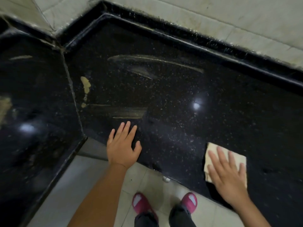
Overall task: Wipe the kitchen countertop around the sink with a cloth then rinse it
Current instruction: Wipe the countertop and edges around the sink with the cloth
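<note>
A black speckled stone countertop (180, 89) fills the corner in front of me. My right hand (227, 174) lies flat with spread fingers on a folded beige cloth (211, 151), pressing it onto the counter near the front edge. My left hand (123, 145) rests flat on the counter by its front edge, fingers straight, holding nothing. A yellowish blob of dirt (86, 84) sits near the seam, and pale smear streaks (154, 64) (126, 112) cross the surface. No sink is in view.
A second black slab (32, 95) meets the first at a seam (72, 89) on the left. A raised black rim (196, 43) runs below the pale tiled wall (229, 17). Below are floor tiles (98, 177) and my feet in pink slippers (141, 203).
</note>
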Tool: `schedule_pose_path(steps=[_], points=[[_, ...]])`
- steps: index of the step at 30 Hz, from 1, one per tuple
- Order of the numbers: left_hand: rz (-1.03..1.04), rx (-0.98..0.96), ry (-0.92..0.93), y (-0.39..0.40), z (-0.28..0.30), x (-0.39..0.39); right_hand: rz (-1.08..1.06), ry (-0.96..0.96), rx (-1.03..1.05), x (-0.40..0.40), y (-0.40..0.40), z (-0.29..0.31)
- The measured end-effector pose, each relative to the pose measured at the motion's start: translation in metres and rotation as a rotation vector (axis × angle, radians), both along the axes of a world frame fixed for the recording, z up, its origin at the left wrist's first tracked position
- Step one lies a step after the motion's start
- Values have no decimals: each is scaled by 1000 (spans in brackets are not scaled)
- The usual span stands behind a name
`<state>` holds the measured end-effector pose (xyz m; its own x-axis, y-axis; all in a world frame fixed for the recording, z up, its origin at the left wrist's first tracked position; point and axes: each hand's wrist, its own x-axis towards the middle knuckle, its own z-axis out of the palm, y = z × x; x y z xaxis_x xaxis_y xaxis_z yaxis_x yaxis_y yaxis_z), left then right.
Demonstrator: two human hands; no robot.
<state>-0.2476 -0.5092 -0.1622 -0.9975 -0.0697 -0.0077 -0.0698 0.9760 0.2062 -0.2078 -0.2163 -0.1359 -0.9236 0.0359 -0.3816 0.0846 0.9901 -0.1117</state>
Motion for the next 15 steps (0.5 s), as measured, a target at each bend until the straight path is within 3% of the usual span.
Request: schedule_pose_path(steps=[2,5,9,15], points=[[1,0,-4,-1,0,0,-149,-26,-11,-30,-7,2],[6,-17,-24,-1,0,0,-171,-24,-28,-80,-52,3],[13,-9,-39,-2,3,-3,75,-56,-61,-100,-115,2],[-6,20,-66,-2,8,-3,545,84,-25,-16,-106,-18]])
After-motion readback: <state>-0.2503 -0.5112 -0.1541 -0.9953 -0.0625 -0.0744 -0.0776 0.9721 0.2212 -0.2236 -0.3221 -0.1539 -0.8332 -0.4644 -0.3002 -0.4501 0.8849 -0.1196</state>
